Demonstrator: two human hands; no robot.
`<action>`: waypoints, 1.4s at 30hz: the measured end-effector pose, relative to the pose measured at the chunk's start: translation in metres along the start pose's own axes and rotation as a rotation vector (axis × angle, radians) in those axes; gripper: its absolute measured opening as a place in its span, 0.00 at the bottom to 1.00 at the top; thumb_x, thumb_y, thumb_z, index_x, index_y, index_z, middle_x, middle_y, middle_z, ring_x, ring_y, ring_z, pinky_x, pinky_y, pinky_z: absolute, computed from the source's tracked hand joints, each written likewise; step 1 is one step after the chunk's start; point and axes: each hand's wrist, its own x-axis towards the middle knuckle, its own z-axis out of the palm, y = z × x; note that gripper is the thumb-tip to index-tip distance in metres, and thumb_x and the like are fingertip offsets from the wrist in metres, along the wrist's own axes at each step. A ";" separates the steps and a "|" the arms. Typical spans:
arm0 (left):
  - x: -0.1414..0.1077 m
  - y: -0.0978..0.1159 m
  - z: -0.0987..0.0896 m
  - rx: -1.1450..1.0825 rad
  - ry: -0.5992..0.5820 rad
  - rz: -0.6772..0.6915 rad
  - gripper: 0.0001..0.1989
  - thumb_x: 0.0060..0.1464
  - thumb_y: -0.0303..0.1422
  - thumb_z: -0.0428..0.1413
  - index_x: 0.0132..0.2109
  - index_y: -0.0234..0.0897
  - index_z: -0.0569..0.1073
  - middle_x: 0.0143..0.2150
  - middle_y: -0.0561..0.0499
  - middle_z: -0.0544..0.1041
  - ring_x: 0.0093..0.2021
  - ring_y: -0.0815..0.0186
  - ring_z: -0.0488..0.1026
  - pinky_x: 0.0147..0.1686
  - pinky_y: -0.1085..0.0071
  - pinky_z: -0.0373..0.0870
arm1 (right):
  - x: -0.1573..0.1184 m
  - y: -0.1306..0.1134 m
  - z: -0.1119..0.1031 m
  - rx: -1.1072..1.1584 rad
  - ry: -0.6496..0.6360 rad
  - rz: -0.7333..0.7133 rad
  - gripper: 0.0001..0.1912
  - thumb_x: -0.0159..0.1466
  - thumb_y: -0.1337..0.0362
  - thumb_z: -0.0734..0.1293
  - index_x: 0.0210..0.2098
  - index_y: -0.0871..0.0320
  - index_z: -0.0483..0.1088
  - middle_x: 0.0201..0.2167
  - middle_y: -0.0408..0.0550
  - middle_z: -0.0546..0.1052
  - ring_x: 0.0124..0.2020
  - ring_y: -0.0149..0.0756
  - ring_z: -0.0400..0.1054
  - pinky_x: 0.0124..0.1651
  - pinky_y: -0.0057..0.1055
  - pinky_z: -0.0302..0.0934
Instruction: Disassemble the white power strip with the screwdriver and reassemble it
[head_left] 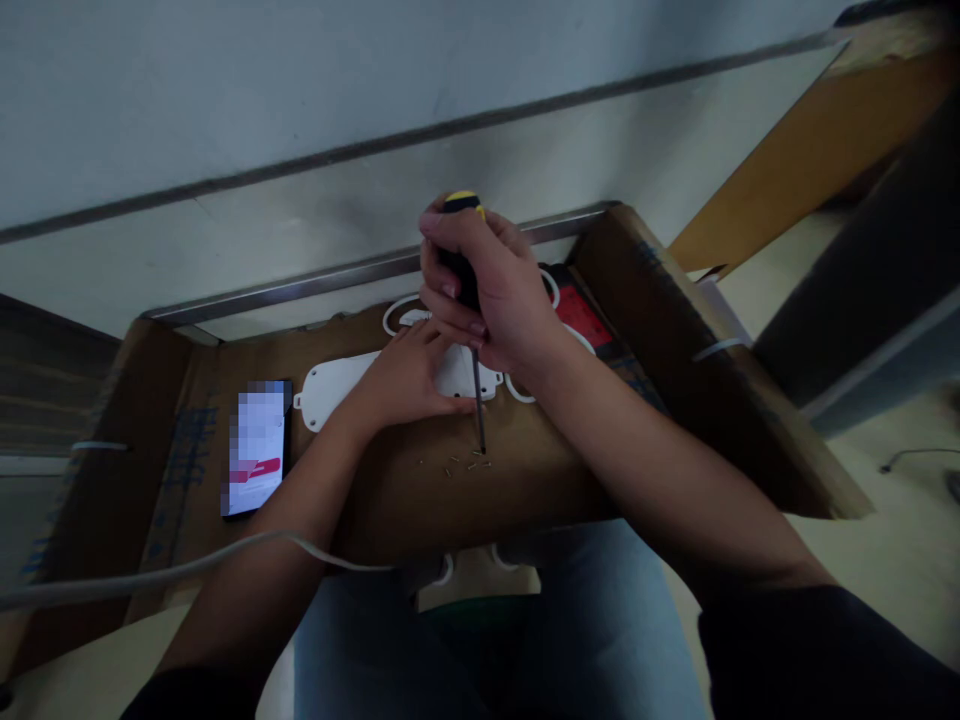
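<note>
On my feed the right hand (480, 290) is closed firmly around a screwdriver (459, 250) with a yellow-and-black handle. Its steel shaft angles down, and the tip meets the cardboard among a scatter of tiny screws (457, 465), which lie ahead of the right forearm. The left hand (405, 375) is open and flat on a white power strip (334, 385), and its fingertips nearly reach the screwdriver shaft. I read the work surface as a shallow cardboard box (697, 350). Its raised wall stands well to the right of the right hand, and a metal rail (360, 275) runs past the far edge, beyond both hands. Inside the box, left of the left hand, lies a phone (255, 450) with a pixelated screen. Beyond the right hand sits a red-and-black item (581, 315) that I cannot identify. A pale cable (172, 565) crosses the left forearm.
</note>
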 end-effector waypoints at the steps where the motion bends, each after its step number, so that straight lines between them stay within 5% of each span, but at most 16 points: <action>1: 0.000 0.000 0.000 -0.006 -0.002 0.000 0.39 0.48 0.53 0.71 0.62 0.38 0.73 0.65 0.38 0.74 0.64 0.41 0.71 0.66 0.45 0.67 | 0.000 0.001 0.000 -0.008 0.000 0.003 0.21 0.60 0.56 0.74 0.29 0.53 0.56 0.17 0.31 0.57 0.13 0.22 0.40 0.16 0.30 0.30; 14: -0.003 -0.003 0.000 -0.015 0.020 0.054 0.36 0.64 0.53 0.56 0.71 0.39 0.65 0.67 0.36 0.70 0.67 0.44 0.68 0.67 0.45 0.66 | 0.009 -0.019 -0.014 0.021 0.077 -0.085 0.18 0.61 0.57 0.68 0.27 0.53 0.53 0.20 0.34 0.51 0.15 0.22 0.33 0.16 0.29 0.28; 23: -0.004 -0.004 -0.008 -0.072 -0.050 0.068 0.35 0.62 0.47 0.58 0.71 0.38 0.65 0.66 0.36 0.70 0.66 0.44 0.69 0.67 0.45 0.66 | 0.024 -0.047 -0.052 0.157 0.295 -0.271 0.14 0.69 0.59 0.60 0.28 0.54 0.55 0.20 0.33 0.50 0.19 0.24 0.28 0.18 0.28 0.24; 29: -0.007 -0.004 -0.016 -0.122 -0.112 0.051 0.35 0.60 0.44 0.61 0.70 0.40 0.65 0.67 0.38 0.71 0.67 0.46 0.69 0.67 0.46 0.66 | 0.029 -0.057 -0.084 0.002 0.365 -0.446 0.15 0.52 0.55 0.70 0.27 0.48 0.58 0.23 0.36 0.51 0.24 0.31 0.30 0.25 0.35 0.31; 34: -0.010 -0.004 -0.016 -0.146 -0.109 0.006 0.37 0.58 0.45 0.63 0.70 0.38 0.65 0.68 0.36 0.71 0.67 0.46 0.69 0.67 0.46 0.66 | 0.032 -0.053 -0.088 -0.153 0.508 -0.482 0.14 0.52 0.48 0.66 0.27 0.45 0.56 0.22 0.38 0.52 0.25 0.36 0.33 0.31 0.38 0.33; 42: -0.011 -0.005 -0.014 -0.162 -0.102 0.023 0.36 0.58 0.45 0.63 0.69 0.38 0.66 0.67 0.36 0.72 0.68 0.46 0.69 0.68 0.46 0.66 | 0.030 -0.051 -0.089 -0.125 0.538 -0.492 0.19 0.46 0.48 0.69 0.27 0.46 0.56 0.25 0.36 0.55 0.24 0.32 0.37 0.29 0.38 0.35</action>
